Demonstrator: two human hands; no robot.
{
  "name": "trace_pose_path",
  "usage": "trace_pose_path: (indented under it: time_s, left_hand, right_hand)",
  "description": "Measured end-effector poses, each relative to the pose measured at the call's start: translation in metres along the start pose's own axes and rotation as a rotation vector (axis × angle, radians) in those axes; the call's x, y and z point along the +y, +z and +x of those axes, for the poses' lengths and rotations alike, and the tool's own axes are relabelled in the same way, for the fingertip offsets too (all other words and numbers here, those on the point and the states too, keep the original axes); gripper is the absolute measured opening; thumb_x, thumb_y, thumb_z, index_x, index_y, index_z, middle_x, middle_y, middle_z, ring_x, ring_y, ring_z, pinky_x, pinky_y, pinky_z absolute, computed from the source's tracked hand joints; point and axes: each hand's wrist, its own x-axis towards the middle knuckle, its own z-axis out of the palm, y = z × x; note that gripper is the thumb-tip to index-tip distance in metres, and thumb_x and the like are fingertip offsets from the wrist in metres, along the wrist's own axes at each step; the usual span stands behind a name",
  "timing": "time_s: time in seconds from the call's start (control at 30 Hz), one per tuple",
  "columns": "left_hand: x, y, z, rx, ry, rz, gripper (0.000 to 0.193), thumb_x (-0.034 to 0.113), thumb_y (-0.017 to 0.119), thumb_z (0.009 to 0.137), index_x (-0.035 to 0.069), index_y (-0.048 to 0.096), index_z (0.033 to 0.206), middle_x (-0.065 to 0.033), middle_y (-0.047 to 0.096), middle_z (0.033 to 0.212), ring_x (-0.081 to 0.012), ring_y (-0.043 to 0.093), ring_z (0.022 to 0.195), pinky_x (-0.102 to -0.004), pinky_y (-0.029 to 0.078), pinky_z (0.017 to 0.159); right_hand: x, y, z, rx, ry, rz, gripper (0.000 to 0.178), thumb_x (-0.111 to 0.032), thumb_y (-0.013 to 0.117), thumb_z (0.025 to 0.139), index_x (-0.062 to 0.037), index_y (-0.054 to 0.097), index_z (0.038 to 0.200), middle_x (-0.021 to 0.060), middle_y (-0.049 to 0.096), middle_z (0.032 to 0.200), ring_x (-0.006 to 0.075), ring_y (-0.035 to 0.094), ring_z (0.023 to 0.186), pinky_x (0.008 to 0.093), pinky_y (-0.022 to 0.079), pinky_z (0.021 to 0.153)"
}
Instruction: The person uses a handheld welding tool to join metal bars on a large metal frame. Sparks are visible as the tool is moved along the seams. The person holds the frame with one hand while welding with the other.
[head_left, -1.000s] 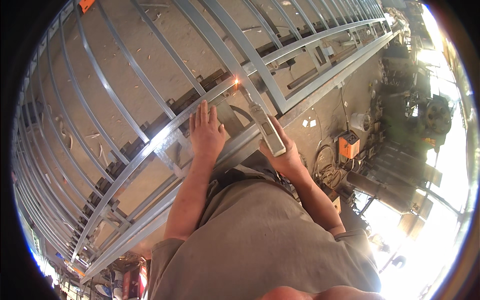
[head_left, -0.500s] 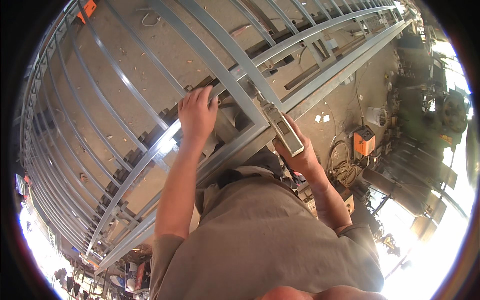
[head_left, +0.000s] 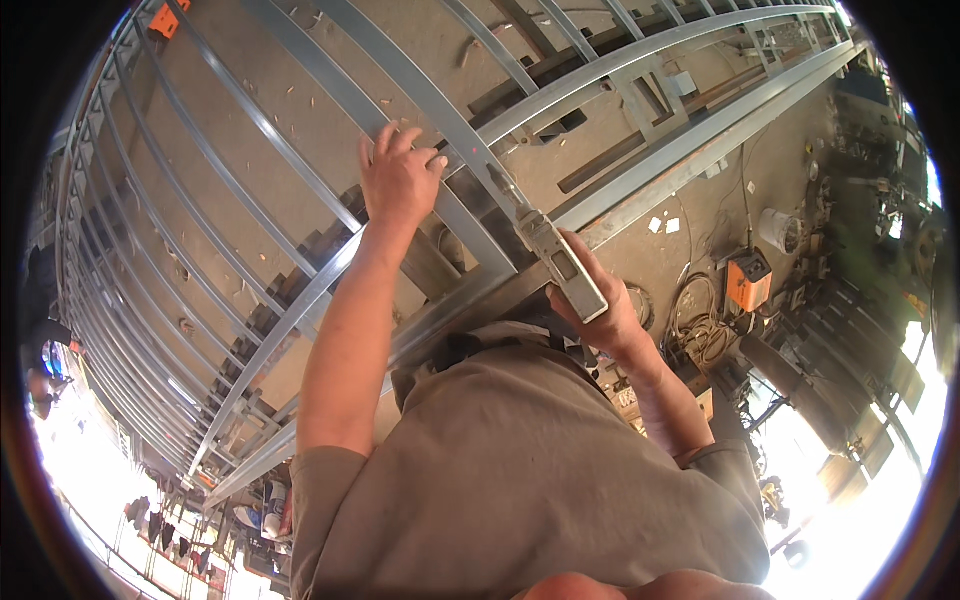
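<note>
My right hand [head_left: 612,312] is wrapped round a handheld welding gun [head_left: 568,265] with a boxy grey body. Its narrow nozzle points up and left, over a metal bar [head_left: 408,75] of a large frame; a small red dot shows on the bar beyond the tip. My left hand [head_left: 400,183] has its fingers spread at the bar just left of the nozzle. Whether its fingertips press on the metal or hover over it, I cannot tell. Nearer my body, the frame's thick edge beam [head_left: 470,298] runs slantwise past my waist.
Many parallel bars [head_left: 225,150] of the frame stretch away to the left. On the floor at the right are an orange box [head_left: 748,280], coiled hose [head_left: 700,315], a white bucket [head_left: 780,230] and a dark cylinder [head_left: 795,392]. An orange piece [head_left: 167,18] shows at the far left.
My left hand has moved forward along the frame and its fingers have spread. The gun's nozzle now lies over the bar, with a red dot showing. The whole view has shifted slightly.
</note>
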Motion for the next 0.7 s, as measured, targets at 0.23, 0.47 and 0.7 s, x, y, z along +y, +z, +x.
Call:
trace_pose_path:
  time_s: [0.23, 0.47, 0.7]
  left_hand:
    - [-0.008, -0.010, 0.014, -0.167, -0.033, 0.022, 0.033, 0.051, 0.071, 0.097, 0.025, 0.086, 0.110, -0.0007, 0.054, 0.160, -0.0253, 0.028, 0.160, -0.0599, 0.009, 0.132]
    - [-0.005, -0.007, 0.022, -0.150, 0.029, 0.125, 0.042, 0.055, 0.058, 0.103, 0.023, 0.086, 0.107, -0.0052, 0.053, 0.161, -0.0282, 0.025, 0.162, -0.0618, 0.008, 0.131]
    - [0.025, 0.000, -0.066, -0.037, -0.090, -0.322, 0.035, 0.039, 0.073, 0.099, 0.007, 0.074, 0.112, -0.0139, 0.073, 0.116, -0.0338, 0.071, 0.104, -0.0447, 0.055, 0.093]
  right_hand:
    - [0.005, -0.007, 0.011, 0.009, -0.059, 0.011, 0.079, -0.006, 0.081, 0.087, -0.0132, 0.047, 0.159, 0.0179, 0.075, 0.118, 0.0331, 0.076, 0.104, 0.0374, 0.058, 0.091]
    - [0.000, -0.007, -0.002, 0.064, -0.057, -0.031, 0.078, -0.006, 0.080, 0.089, -0.0127, 0.047, 0.159, 0.0160, 0.076, 0.113, 0.0287, 0.077, 0.101, 0.0366, 0.058, 0.090]
    - [0.007, -0.006, -0.043, 0.167, 0.035, 0.009, 0.077, -0.006, 0.079, 0.090, -0.0119, 0.047, 0.160, 0.0114, 0.074, 0.121, 0.0170, 0.071, 0.108, 0.0313, 0.054, 0.095]
